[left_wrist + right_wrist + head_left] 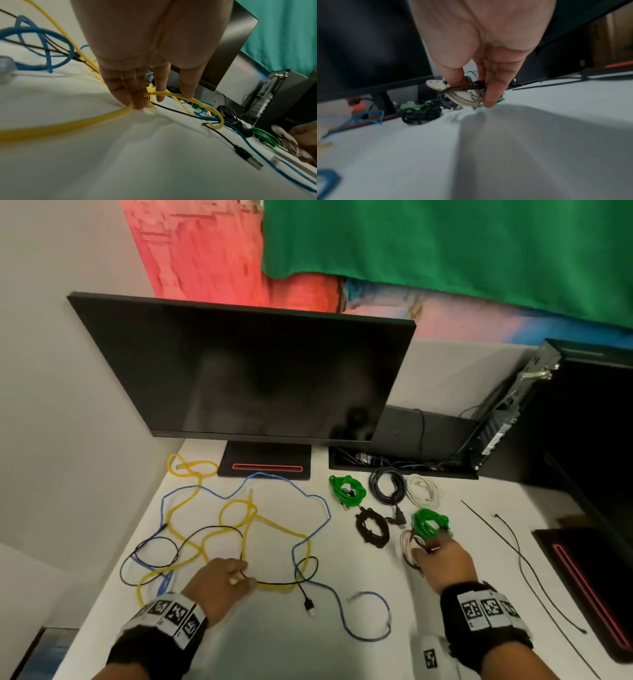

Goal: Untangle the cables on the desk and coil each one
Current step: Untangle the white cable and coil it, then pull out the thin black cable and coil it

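A long yellow cable [281, 527], a blue cable [329, 508] and a thin black USB cable [212, 529] lie tangled on the left half of the white desk [342, 645]. My left hand [245, 577] pinches the yellow cable [68, 125] against the desk where the black cable crosses it; the left wrist view shows the left hand [145, 102] with its fingertips on the strand. My right hand [423, 549] grips a small coiled light cable [409, 542], low over the desk beside a green coil [428, 522]. In the right wrist view the right hand [471, 92] pinches the coiled light cable [462, 100] between thumb and fingers.
Finished coils lie right of centre: green [346, 491], black [385, 484], white [424, 491], dark braided [371, 529]. A monitor [257, 371] stands behind, with a cable tray [400, 465] and a computer case [507, 412]. Black zip ties [496, 529] lie at the right. A second stand base [582, 577] is at the far right.
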A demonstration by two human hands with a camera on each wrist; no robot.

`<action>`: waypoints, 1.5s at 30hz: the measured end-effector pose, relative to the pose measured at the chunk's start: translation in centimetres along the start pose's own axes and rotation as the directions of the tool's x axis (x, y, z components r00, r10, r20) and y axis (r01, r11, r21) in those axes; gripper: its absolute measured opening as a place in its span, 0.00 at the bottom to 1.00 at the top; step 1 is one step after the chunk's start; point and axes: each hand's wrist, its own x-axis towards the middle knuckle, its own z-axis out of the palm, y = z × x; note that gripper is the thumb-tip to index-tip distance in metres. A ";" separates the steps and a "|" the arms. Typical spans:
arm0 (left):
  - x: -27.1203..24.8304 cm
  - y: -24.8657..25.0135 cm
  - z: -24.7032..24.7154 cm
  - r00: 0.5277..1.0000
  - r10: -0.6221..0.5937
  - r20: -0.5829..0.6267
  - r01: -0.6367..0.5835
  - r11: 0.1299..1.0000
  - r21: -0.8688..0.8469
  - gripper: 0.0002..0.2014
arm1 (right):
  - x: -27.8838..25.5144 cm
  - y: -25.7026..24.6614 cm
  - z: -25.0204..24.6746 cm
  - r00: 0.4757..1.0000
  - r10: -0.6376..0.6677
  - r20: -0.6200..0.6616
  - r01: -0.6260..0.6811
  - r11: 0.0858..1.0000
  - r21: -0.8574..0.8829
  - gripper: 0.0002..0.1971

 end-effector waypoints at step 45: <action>-2.4 -2.0 -7.6 0.953 -0.167 -0.253 -0.053 0.731 -0.681 0.12 | -5.9 -10.2 6.3 0.831 -0.477 0.286 0.507 0.861 -0.038 0.23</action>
